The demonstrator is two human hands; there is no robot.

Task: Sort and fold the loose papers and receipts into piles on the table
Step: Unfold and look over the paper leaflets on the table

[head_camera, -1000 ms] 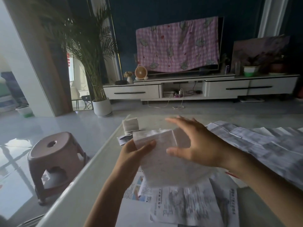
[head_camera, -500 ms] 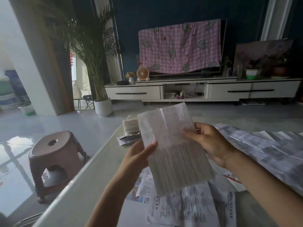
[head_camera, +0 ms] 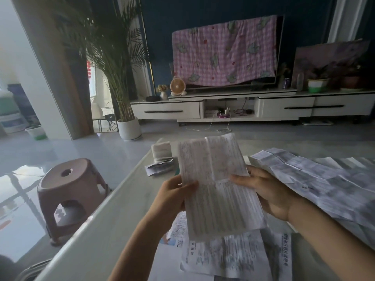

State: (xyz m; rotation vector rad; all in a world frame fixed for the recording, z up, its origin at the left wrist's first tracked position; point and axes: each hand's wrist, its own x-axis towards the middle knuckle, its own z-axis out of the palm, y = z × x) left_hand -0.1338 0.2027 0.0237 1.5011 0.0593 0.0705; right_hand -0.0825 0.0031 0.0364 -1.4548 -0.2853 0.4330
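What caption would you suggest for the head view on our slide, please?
Left hand and right hand hold a creased printed sheet up over loose papers scattered on the table.

Single head-worn wide-angle view, forward and slightly down, close over the table (head_camera: 117, 209), low cabinet (head_camera: 166, 111) far beyond.

A sheet (head_camera: 219, 191) sits between the left hand (head_camera: 172, 197) and the right hand (head_camera: 269, 191), above the bench (head_camera: 113, 224). Flat papers (head_camera: 227, 256) lie on the bench under both hands. Spread papers (head_camera: 324, 183) lie right of the right hand. Folded pieces (head_camera: 160, 163) lie beyond the left hand. A stool (head_camera: 69, 191) stands on the floor, left of the left hand.
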